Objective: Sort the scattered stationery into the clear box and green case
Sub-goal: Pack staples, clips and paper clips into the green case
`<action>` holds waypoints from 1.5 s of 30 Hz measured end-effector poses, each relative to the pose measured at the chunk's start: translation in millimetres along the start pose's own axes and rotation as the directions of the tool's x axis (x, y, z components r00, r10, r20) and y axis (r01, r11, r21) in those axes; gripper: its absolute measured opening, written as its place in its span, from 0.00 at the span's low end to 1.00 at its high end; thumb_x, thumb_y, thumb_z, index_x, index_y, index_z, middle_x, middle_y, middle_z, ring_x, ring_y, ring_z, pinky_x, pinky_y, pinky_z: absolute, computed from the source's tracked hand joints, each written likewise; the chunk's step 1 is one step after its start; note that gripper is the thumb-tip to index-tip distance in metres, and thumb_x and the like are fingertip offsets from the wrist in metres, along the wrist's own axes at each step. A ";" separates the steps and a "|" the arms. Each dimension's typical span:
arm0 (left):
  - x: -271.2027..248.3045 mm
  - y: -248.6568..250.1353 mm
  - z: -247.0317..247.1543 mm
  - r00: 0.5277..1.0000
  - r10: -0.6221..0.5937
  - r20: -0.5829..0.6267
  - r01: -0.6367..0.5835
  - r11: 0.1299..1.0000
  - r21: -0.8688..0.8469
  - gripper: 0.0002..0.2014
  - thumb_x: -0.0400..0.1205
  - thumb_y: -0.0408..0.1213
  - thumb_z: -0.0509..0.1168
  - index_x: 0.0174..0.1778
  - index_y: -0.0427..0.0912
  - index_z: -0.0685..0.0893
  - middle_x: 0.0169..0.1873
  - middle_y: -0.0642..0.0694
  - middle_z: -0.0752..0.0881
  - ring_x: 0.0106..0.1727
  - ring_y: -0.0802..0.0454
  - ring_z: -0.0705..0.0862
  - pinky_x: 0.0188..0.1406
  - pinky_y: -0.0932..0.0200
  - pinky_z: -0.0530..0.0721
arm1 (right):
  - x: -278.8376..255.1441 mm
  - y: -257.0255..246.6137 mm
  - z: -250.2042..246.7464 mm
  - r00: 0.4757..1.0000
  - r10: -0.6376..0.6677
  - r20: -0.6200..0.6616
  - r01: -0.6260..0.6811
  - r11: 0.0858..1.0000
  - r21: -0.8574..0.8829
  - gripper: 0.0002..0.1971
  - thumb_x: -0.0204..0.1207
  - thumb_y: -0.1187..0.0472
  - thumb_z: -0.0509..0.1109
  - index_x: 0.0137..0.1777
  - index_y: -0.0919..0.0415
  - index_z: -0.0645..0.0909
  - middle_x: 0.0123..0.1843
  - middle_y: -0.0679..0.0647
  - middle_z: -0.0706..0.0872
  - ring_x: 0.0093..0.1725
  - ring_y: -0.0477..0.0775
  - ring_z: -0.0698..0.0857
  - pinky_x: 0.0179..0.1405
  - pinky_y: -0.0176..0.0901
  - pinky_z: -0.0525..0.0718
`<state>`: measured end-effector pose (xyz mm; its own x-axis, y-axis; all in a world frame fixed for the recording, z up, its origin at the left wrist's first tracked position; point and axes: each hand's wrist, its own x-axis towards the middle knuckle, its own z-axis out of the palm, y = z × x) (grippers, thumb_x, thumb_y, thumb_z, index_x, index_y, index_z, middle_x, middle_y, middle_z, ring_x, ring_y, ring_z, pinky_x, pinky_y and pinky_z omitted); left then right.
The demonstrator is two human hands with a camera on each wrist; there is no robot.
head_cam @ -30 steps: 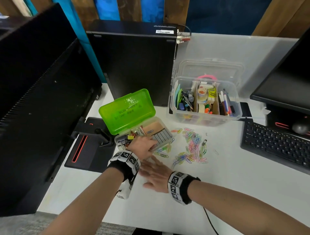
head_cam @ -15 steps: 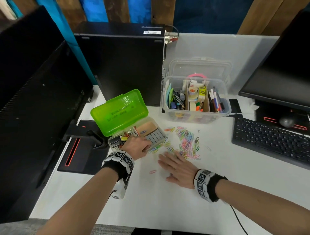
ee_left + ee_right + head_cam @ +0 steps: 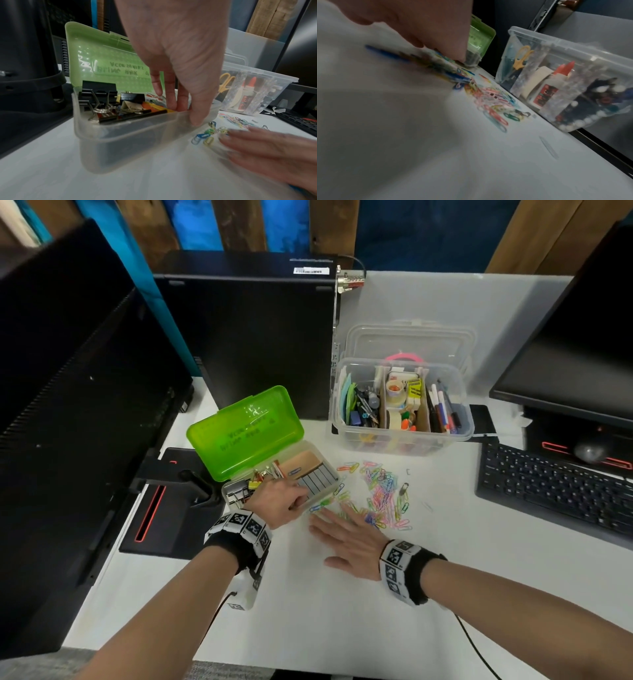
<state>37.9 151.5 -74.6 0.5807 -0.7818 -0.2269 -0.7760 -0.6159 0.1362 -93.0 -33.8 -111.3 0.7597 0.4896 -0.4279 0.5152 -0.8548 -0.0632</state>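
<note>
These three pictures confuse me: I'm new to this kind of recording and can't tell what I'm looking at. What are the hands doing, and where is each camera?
No machine here: a person wears one camera on the head and one on each wrist. The head view looks down at a white desk. The left hand grips the front rim of the open green case, thumb outside, fingers inside; binder clips lie in it. The right hand lies flat and holds nothing, its fingers at the edge of the coloured paper clips. Behind them stands the clear box with pens, tape and scissors. The right wrist view is blurred.
</note>
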 end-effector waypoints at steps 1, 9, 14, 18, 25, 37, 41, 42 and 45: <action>0.1 -0.6 -0.7 1.000 0.003 -0.007 -0.003 1.000 -0.005 0.05 0.79 0.44 0.63 0.40 0.48 0.78 0.38 0.54 0.81 0.41 0.53 0.81 0.51 0.56 0.74 | 8.3 -1.5 -2.3 0.999 -0.033 -0.022 0.033 0.999 -0.013 0.36 0.81 0.38 0.31 0.84 0.57 0.46 0.85 0.51 0.41 0.84 0.54 0.39 0.79 0.63 0.34; -2.6 4.3 0.5 0.999 -0.042 -0.029 0.042 0.999 0.012 0.05 0.80 0.44 0.61 0.40 0.49 0.77 0.41 0.54 0.81 0.46 0.51 0.81 0.59 0.56 0.69 | 16.7 18.6 -5.7 0.993 0.113 -0.019 -0.112 0.992 0.065 0.41 0.76 0.34 0.32 0.85 0.57 0.41 0.86 0.54 0.42 0.85 0.55 0.41 0.82 0.59 0.38; -7.9 11.4 8.7 0.999 -0.053 -0.004 0.053 0.998 0.043 0.03 0.79 0.40 0.60 0.40 0.49 0.76 0.43 0.53 0.82 0.48 0.51 0.80 0.59 0.55 0.68 | -20.1 40.5 7.2 0.984 0.177 0.014 -0.177 0.977 0.119 0.49 0.65 0.31 0.16 0.85 0.55 0.40 0.85 0.50 0.37 0.84 0.53 0.37 0.82 0.59 0.34; -11.3 13.1 11.2 0.997 -0.067 -0.028 0.067 0.998 0.007 0.03 0.77 0.39 0.62 0.38 0.48 0.78 0.41 0.50 0.83 0.45 0.48 0.81 0.57 0.53 0.71 | -13.4 53.5 -16.2 0.964 0.265 -0.022 -0.253 0.940 0.228 0.39 0.78 0.34 0.33 0.85 0.57 0.42 0.85 0.50 0.37 0.84 0.51 0.38 0.82 0.55 0.34; -16.7 12.9 8.9 0.987 -0.088 -0.132 0.080 0.995 -0.068 0.07 0.71 0.38 0.69 0.32 0.49 0.77 0.30 0.53 0.80 0.35 0.49 0.82 0.45 0.52 0.76 | 22.5 60.7 -23.3 0.961 0.270 0.066 -0.277 0.926 0.257 0.40 0.80 0.32 0.40 0.85 0.56 0.38 0.85 0.50 0.35 0.84 0.50 0.38 0.81 0.62 0.35; -9.7 11.4 2.4 0.987 -0.105 -0.122 0.097 0.993 -0.071 0.06 0.73 0.37 0.66 0.33 0.48 0.75 0.31 0.52 0.80 0.35 0.47 0.81 0.47 0.53 0.72 | -15.2 54.4 -18.2 0.988 0.136 0.067 -0.146 0.975 0.168 0.47 0.66 0.29 0.21 0.84 0.53 0.36 0.84 0.49 0.32 0.83 0.50 0.34 0.80 0.56 0.31; -8.5 17.1 7.3 0.992 -0.117 -0.039 0.118 0.993 0.000 0.06 0.77 0.39 0.62 0.36 0.51 0.71 0.37 0.51 0.83 0.42 0.48 0.82 0.54 0.53 0.70 | -7.7 44.1 -15.5 0.988 0.117 0.097 -0.135 0.967 0.215 0.51 0.62 0.28 0.17 0.84 0.53 0.38 0.84 0.49 0.34 0.84 0.51 0.36 0.80 0.55 0.31; -8.1 18.3 8.5 0.992 -0.120 -0.027 0.120 0.993 0.008 0.06 0.78 0.39 0.61 0.37 0.51 0.70 0.38 0.51 0.83 0.44 0.47 0.82 0.55 0.54 0.70 | -13.1 46.4 -15.5 0.988 0.126 0.094 -0.143 0.969 0.203 0.52 0.62 0.29 0.16 0.85 0.53 0.42 0.85 0.50 0.37 0.84 0.52 0.38 0.81 0.55 0.33; -8.5 20.8 10.9 0.992 -0.123 -0.006 0.123 0.992 0.019 0.04 0.76 0.39 0.61 0.37 0.50 0.72 0.38 0.49 0.84 0.45 0.46 0.83 0.53 0.53 0.70 | -23.1 64.1 -19.1 0.980 0.198 -0.029 -0.190 0.968 0.161 0.49 0.71 0.33 0.17 0.82 0.56 0.58 0.85 0.55 0.53 0.84 0.55 0.50 0.83 0.56 0.43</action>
<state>14.2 146.4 -80.4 0.6733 -0.7005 -0.2365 -0.7030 -0.7056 0.0889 -69.9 -96.6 -88.3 0.8578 0.3158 -0.4055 0.2902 -0.9488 -0.1250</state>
